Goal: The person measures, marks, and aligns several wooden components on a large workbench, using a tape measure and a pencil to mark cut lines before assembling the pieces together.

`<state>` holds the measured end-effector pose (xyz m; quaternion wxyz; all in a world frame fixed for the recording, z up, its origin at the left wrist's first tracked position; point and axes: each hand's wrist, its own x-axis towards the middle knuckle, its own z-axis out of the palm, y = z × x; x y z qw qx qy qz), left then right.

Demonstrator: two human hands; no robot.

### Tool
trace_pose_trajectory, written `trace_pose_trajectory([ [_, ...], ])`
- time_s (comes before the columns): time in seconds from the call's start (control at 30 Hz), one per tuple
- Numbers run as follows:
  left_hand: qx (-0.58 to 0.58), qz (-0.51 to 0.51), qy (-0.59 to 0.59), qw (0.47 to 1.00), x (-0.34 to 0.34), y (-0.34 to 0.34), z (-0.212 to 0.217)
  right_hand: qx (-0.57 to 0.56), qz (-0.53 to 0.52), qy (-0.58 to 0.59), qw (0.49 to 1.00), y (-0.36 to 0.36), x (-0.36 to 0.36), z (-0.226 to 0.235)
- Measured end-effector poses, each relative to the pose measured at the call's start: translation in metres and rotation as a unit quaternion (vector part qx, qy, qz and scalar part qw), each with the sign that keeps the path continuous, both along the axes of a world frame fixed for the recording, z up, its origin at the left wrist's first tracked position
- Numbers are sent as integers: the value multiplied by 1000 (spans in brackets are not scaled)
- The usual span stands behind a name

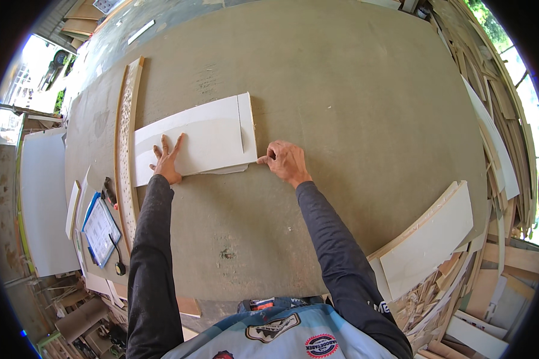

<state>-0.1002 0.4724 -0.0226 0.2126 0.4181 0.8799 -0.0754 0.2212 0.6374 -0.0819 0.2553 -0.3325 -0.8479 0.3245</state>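
Observation:
Two white panels [203, 128] lie stacked and slightly offset in the middle of the table. The upper one is shorter, and a thin sheet juts from under the near edge. My left hand [168, 163] rests open on the near left part of the stack, fingers spread flat. At the near right corner, my right hand [286, 163] is closed with its fingers curled, and its thumb side meets the panel edge. Whatever is inside those curled fingers is hidden. The stack's left end touches a long wooden strip [127, 131], which has a speckled face.
The broad brown tabletop [365, 107] surrounds the panels. At the left lie a clipboard [102, 230] with a paper, a dark-handled tool [109, 192] and a tape measure [120, 268]. Curved white panels [428, 239] lie at the near right, and stacked boards [506, 119] line the right side.

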Motion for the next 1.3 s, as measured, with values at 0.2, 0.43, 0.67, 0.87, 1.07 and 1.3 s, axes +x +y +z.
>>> trace_pose_trajectory([
  [0.2,1,5,-1,1000,-1,2,-1,0,2,-1,1000,2,-2,3],
  [0.43,9,2,-2,1000,-3,7,-1,4,-1,-10,1000,8,-3,-6],
  [0.67,7,6,-2,1000,-6,10,-2,8,2,-7,1000,11,-7,1],
  [0.87,8,7,-2,1000,-6,13,1,5,0,-1,1000,11,-5,3],
  [1.07,3,11,0,1000,-8,15,0,5,-3,-10,1000,12,-7,1],
  [1.3,8,11,-4,1000,-11,17,-1,18,-2,-16,1000,16,-8,0],
])
